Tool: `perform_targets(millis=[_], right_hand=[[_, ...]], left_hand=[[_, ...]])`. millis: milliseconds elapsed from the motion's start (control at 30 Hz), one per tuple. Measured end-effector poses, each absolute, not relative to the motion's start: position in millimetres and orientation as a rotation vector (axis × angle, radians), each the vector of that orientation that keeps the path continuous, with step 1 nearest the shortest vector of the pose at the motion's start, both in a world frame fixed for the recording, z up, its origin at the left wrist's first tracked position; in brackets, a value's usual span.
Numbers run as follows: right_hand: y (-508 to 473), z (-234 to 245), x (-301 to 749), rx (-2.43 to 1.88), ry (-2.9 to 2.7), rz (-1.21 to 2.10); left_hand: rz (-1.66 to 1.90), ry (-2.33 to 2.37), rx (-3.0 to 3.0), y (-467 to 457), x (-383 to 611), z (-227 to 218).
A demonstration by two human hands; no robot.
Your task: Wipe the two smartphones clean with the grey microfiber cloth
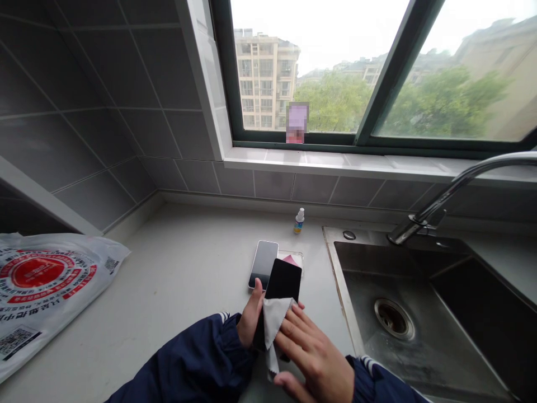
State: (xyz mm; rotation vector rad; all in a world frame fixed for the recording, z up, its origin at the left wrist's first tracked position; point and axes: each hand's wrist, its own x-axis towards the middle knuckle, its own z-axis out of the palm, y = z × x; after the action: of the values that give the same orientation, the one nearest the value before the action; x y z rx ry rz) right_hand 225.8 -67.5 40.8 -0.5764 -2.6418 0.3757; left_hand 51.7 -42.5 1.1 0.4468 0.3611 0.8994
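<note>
A black smartphone (pixel 283 280) is held at its edge by the left hand (pixel 250 313), while a white wiping cloth (pixel 273 324) is pressed against it by the spread right hand (pixel 312 358). Just beyond, a second phone (pixel 263 264) lies on the counter (pixel 188 263) beside a clear case (pixel 294 256). A small spray bottle (pixel 298 221) stands near the back edge, with a steel sink (pixel 377 257) to the right and a printed plastic bag (pixel 46 291) at the left edge.

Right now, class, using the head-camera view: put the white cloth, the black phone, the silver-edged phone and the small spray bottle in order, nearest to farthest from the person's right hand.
1. White cloth: under the right hand, front centre.
2. Black phone: just behind the cloth.
3. Silver-edged phone: lying flat behind it, slightly left.
4. Small spray bottle: farthest, straight back.
</note>
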Motion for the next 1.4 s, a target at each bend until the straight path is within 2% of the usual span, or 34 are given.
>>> perform_targets(millis=[300,567,800,1200,1400], right_hand=[[-68,35,228,-0.467,-2.557,0.478],[-62,17,235,-0.869,-2.468,0.201],[-61,2,234,-0.991,-2.395,0.114],[-71,29,220,-0.616,-2.606,0.416],[-73,18,215,-0.404,-2.576,0.374]], left_hand=[[0.928,0.408,0.341,-42,51,12],[0.941,0.224,0.418,-43,57,11],[0.865,0.294,0.51,-48,63,17],[0.827,0.43,0.483,-46,54,-3],[0.978,0.702,0.38,-44,51,11]])
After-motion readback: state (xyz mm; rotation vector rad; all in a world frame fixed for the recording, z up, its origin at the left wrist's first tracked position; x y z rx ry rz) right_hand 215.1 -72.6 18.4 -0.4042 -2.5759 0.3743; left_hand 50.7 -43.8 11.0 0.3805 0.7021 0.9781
